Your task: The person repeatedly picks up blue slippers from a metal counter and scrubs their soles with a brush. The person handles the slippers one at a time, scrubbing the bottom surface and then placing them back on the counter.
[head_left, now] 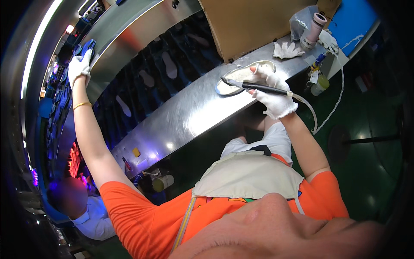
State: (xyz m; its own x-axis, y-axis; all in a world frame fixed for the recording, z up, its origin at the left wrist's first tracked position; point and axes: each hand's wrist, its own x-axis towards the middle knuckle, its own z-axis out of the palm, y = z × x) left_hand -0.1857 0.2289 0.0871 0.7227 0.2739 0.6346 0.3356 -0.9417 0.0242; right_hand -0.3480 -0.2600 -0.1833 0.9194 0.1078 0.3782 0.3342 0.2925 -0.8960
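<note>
My left hand (pixel 80 68), in a white glove, reaches far out to the upper left. Its fingers are closed on a dark blue shoe piece (pixel 89 45) at the edge of a metal ledge; its exact kind is too small to tell. My right hand (pixel 276 97), also gloved with bare fingertips showing, grips a black-handled brush (pixel 269 88) trailing a pale tube (pixel 311 113). The brush's dark tip sits over a long oval, shoe-sole-shaped piece (pixel 246 74), whitish inside with a blue rim, lying on the metal bench (pixel 185 110).
Beyond the bench, pale sole shapes (pixel 169 65) lie in a dark rack. A cardboard box (pixel 254 26), spare white glove (pixel 286 50), pink bottle (pixel 315 30) and blue box (pixel 353 23) stand at the far right. Another person (pixel 92 216) is at lower left.
</note>
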